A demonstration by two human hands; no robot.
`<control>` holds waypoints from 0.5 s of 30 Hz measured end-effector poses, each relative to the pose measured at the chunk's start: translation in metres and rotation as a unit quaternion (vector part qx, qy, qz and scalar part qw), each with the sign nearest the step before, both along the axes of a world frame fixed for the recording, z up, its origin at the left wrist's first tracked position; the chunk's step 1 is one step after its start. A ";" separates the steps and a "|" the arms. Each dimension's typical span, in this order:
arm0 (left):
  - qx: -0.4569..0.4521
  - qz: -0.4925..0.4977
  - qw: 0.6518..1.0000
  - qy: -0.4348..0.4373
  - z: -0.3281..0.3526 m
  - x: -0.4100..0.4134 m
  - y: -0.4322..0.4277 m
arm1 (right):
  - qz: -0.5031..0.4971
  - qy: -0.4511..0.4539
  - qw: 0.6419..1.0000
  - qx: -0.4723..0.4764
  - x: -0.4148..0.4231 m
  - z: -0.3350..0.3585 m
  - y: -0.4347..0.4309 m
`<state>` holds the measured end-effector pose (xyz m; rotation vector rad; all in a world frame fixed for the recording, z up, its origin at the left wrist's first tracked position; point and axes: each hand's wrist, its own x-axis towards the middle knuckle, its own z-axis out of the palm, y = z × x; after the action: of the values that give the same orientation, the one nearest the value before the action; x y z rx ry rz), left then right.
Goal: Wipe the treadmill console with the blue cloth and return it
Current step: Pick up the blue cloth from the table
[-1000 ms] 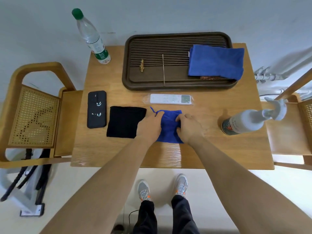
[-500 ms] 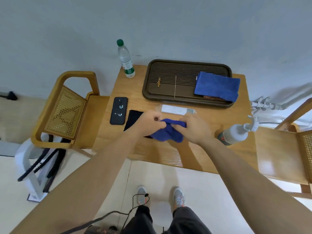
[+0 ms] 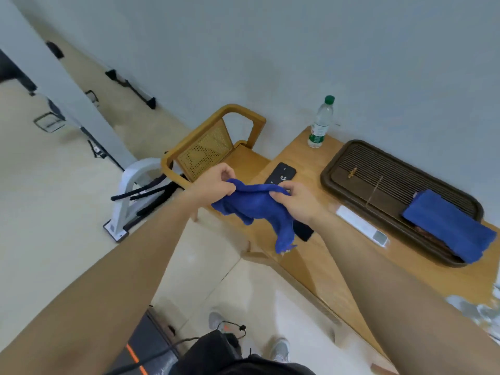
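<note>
The small blue cloth (image 3: 257,209) hangs crumpled in the air above the left edge of the wooden table (image 3: 319,263). My left hand (image 3: 213,182) pinches its left end and my right hand (image 3: 296,201) grips its upper right part; the loose end droops down. A dark belt with an orange stripe, part of a treadmill (image 3: 146,350), shows at the bottom left. Its console is out of view.
A second blue cloth (image 3: 446,226) lies in the dark slatted tray (image 3: 359,169). A phone (image 3: 282,173), black cloth (image 3: 303,231), white remote (image 3: 359,226) and water bottle (image 3: 320,123) are on the table. A wooden chair (image 3: 213,147) and white frame (image 3: 130,196) stand left.
Both hands have lifted the blue cloth off the table and carried it left. The view has swung left, away from the table, towards the floor and the wall.
</note>
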<state>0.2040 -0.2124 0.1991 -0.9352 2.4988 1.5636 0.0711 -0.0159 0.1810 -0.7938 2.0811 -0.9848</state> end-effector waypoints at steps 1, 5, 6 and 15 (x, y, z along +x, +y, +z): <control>-0.008 0.016 1.000 -0.008 -0.004 0.017 -0.017 | 0.014 -0.001 1.000 -0.007 0.009 0.004 -0.026; -0.050 0.048 0.997 -0.045 -0.018 0.087 -0.080 | 0.098 0.015 0.995 0.008 0.055 0.012 -0.131; -0.071 0.046 0.994 -0.068 -0.021 0.105 -0.095 | 0.128 0.024 0.991 0.020 0.068 0.013 -0.156; 0.024 0.134 0.979 -0.153 -0.043 0.266 -0.215 | 0.328 0.069 0.940 0.070 0.187 -0.005 -0.350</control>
<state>0.4700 -0.4271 0.1557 -1.4321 2.1867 1.4022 0.2583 -0.3655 0.1760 -1.3859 1.7670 -0.4167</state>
